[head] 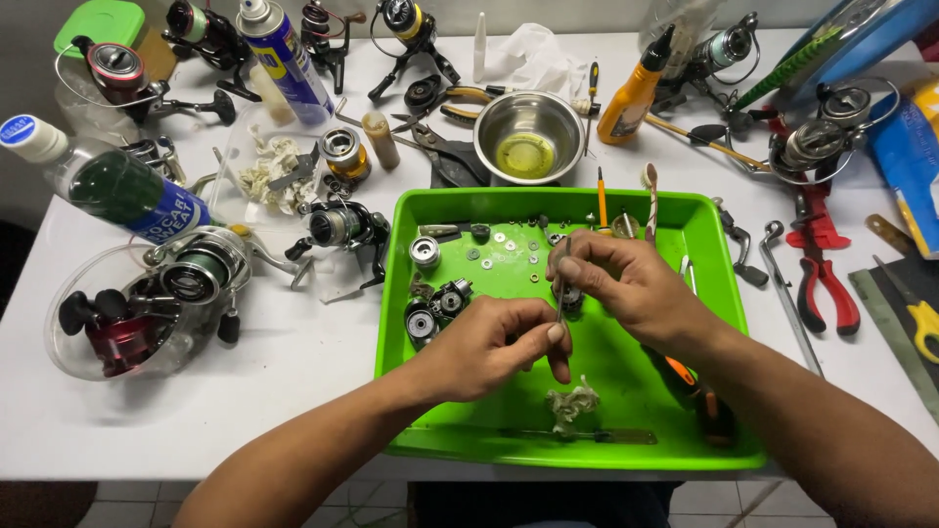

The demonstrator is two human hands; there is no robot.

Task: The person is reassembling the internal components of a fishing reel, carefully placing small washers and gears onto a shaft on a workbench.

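Note:
Both my hands work over a bright green tray [714,323]. My left hand [494,347] pinches the lower end of a thin metal tool [563,284], fingers closed on it. My right hand [621,284] grips the tool's upper part and covers a small dark reel part [567,300] under its fingers. Several washers [509,244] lie scattered at the tray's back. A dark reel body [437,305] sits just left of my left hand. A crumpled rag scrap [572,403] lies near the tray's front.
Fishing reels [186,284] crowd the white table to the left and back. A steel bowl [528,132] with yellow liquid stands behind the tray. A spray can [284,54], bottles, red pliers [827,279] and screwdrivers surround it.

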